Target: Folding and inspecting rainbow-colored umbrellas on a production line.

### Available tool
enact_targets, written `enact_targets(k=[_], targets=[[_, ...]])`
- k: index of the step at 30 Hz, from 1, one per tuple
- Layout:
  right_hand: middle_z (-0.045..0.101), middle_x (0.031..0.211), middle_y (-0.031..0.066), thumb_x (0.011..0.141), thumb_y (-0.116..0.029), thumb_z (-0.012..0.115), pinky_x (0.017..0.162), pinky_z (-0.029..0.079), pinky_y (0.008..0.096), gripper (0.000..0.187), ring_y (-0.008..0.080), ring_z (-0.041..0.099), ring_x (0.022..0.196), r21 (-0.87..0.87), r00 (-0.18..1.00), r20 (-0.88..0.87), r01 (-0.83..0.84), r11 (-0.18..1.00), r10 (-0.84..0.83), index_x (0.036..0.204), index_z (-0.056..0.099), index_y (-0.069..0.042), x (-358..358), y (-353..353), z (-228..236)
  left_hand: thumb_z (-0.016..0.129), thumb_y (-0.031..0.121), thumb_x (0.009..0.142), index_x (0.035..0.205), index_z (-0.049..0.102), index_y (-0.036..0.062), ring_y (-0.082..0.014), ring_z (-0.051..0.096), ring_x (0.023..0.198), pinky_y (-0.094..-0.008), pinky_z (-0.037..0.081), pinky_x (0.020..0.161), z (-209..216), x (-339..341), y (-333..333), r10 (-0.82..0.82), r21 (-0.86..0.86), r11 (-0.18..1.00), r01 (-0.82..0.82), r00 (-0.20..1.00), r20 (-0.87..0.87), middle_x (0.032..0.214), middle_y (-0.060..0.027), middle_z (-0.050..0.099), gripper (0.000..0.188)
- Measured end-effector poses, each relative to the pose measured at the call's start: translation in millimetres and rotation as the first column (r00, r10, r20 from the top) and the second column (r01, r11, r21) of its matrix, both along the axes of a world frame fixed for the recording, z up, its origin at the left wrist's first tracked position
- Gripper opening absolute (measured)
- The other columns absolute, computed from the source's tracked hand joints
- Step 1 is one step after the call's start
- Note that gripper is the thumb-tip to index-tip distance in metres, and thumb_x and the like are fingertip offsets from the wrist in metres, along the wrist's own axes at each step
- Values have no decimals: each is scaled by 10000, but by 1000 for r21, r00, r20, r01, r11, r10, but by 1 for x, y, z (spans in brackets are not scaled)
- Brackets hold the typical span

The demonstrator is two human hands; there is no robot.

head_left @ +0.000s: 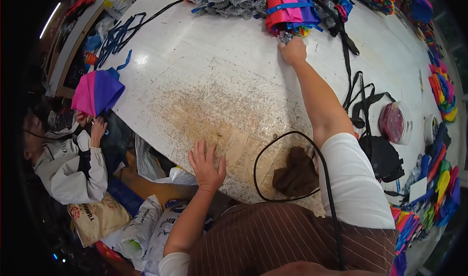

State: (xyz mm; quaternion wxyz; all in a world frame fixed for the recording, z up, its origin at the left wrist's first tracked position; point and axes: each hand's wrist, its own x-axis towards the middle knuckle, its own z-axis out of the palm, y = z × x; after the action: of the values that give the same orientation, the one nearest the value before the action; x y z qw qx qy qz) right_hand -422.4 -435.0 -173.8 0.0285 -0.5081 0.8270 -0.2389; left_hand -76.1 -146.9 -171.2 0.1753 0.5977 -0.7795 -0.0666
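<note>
At the far side of the white table [234, 66], my right arm is stretched out. My right hand [294, 51] is closed at the near end of a folded fabric bundle [287, 8], where a grey crinkled piece [285, 36] shows by its fingers. The bundle is pink, red and blue, with a blue strap across it. My left hand [207, 166] rests palm down near the table's front edge, fingers spread, holding nothing. The worn, speckled tabletop lies under it. Between my arms is a dark brown cloth [296, 172], beside a black cord loop [255, 168].
More grey and multicoloured bundles [224, 0] lie along the far edge. Black straps [347, 47], a clear round tub [394, 122] and a black pouch [382, 158] are at right. On the left, another person holds pink-and-purple fabric [99, 92]. Plastic bags [141, 225] stand below the table edge.
</note>
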Motion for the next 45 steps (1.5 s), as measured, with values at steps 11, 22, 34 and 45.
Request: enact_targets(k=[11, 22, 34, 45], targets=[[570, 952, 73, 841, -194, 615, 619, 447, 257, 357, 174, 547, 850, -486, -691, 681, -180, 855, 241, 1138, 501, -31, 70, 186, 79, 619, 242, 792, 1204, 486, 78, -356, 295, 1309, -537, 160, 1071, 4, 3, 12, -34, -34, 999, 33, 999, -42, 1373, -171, 366, 463], [590, 1008, 62, 879, -244, 615, 764, 446, 280, 392, 120, 541, 919, -166, 165, 782, -874, 456, 601, 1200, 506, -46, 114, 346, 165, 568, 301, 899, 1222, 453, 20, -251, 588, 991, -390, 490, 840, 138, -38, 78, 351, 115, 554, 824, -106, -930, 1092, -122, 573, 444], [574, 815, 39, 932, -306, 532, 691, 459, 252, 388, 119, 574, 754, -497, -43, 579, -810, 310, 814, 1195, 504, -23, 182, 459, 236, 561, 194, 856, 1132, 512, 4, -231, 620, 842, -363, 509, 731, 203, 22, 151, 227, 65, 430, 900, -38, -973, 982, -111, 610, 338], [600, 1062, 134, 942, -315, 503, 829, 469, 325, 489, 198, 584, 965, -418, 196, 601, -749, 514, 775, 1292, 430, 18, 162, 522, 253, 595, 145, 838, 971, 591, 24, -181, 603, 676, -339, 490, 675, 294, 7, 139, 203, 130, 405, 905, 50, -978, 775, -74, 623, 180]])
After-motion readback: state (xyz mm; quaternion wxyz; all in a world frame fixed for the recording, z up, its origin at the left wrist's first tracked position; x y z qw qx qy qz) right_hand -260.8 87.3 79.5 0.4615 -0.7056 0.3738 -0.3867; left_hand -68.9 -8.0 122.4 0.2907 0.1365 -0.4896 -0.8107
